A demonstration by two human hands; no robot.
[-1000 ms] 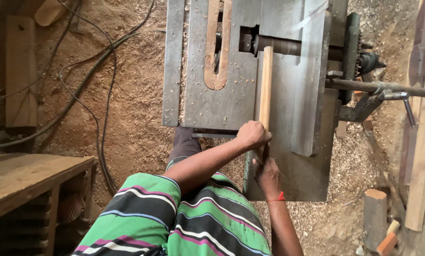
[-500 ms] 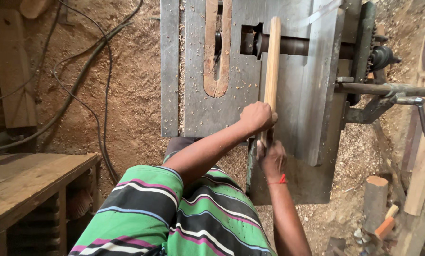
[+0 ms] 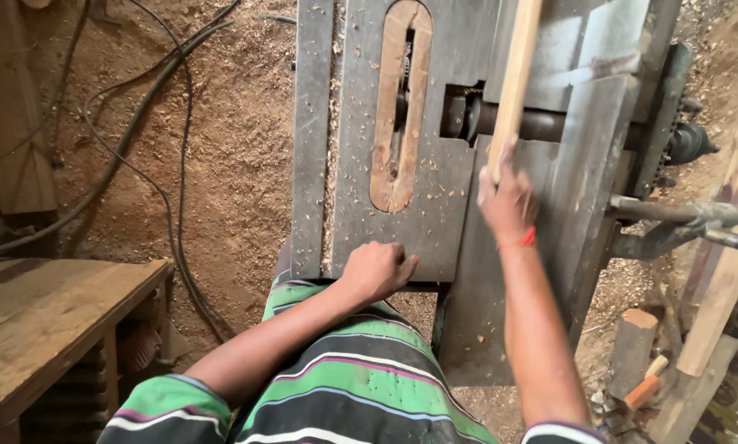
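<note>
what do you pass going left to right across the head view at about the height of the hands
wooden bench → cables on the sawdust floor → left hand on the metal machine table's edge → right hand pushing the wooden stick → metal crank handle

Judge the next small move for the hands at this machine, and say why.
Probably keep the right hand easing the wooden strip forward along the metal table. It touches only the strip's near end, which lies over the roller. The left hand rests closed on the table's near edge, away from the strip.
</note>
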